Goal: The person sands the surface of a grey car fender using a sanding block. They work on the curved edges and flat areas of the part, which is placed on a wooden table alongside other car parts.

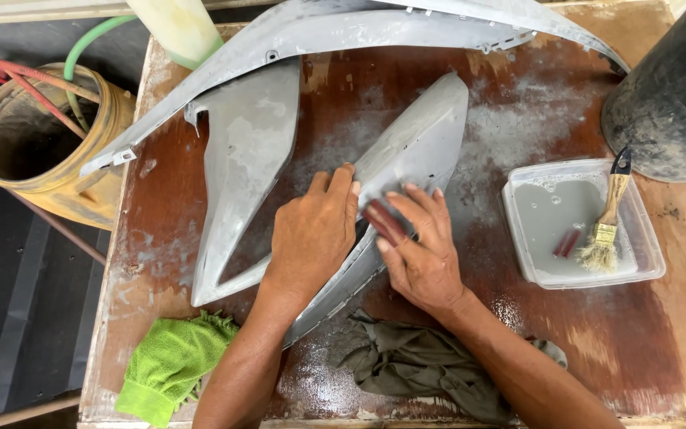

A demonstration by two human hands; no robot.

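I look down on a brown wooden worktop (565, 334). It is wet and smeared with pale grey dust. In the middle lies a long grey panel (418, 147), pointed at its far end. I take this panel as my landmark.

My left hand (311, 234) lies flat on the near part of the panel, fingers (344, 179) together and pressing down. It holds nothing. My right hand (422, 246) is just beside it on the panel. Its fingers (418, 206) are curled over a small dark red pad (384, 222) and hold it against the grey skin.

Left of the panel lies a second grey part (240, 167), touching it near my left wrist. Behind both, a long curved grey part (343, 32) runs across the far side of the worktop.

Right of the panel sits a clear tub (518, 238) of cloudy water. A brush (606, 222) leans in it, and a small red bit (567, 242) lies in the water. Further right and back stands a dark bucket (668, 103).

Near me, below the panel, lies a crumpled grey rag (414, 365). A green cloth (168, 361) sits at the near left corner.

Off the worktop to the left stands a yellow drum (81, 191), with red and green hoses (33, 87) running over it. The floor (17, 318) there is dark.
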